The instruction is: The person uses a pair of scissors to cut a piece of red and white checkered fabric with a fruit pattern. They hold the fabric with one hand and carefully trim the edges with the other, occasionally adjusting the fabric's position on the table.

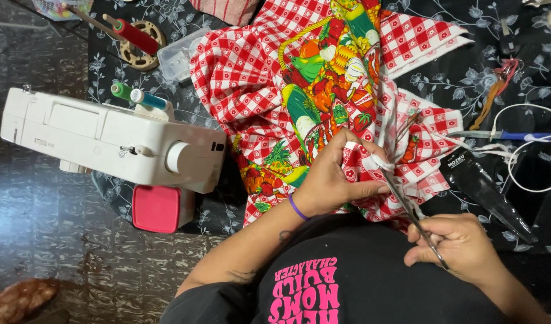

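Right of the white sewing machine (pixel 107 141), the left hand (pixel 335 180) pinches the red checked fruit-print fabric (pixel 287 78); the right hand (pixel 461 246) grips scissors (pixel 410 210) at its edge.

The checked cloth (pixel 323 90) lies at the centre of the patterned mat (pixel 467 72). The sewing machine (pixel 107 141) sits at nine o'clock from it, a thread spool (pixel 134 36) at eleven o'clock. The left hand (pixel 335 177) rests on the cloth at six o'clock; the right hand (pixel 461 246) with scissors (pixel 410 213) lies at five o'clock.
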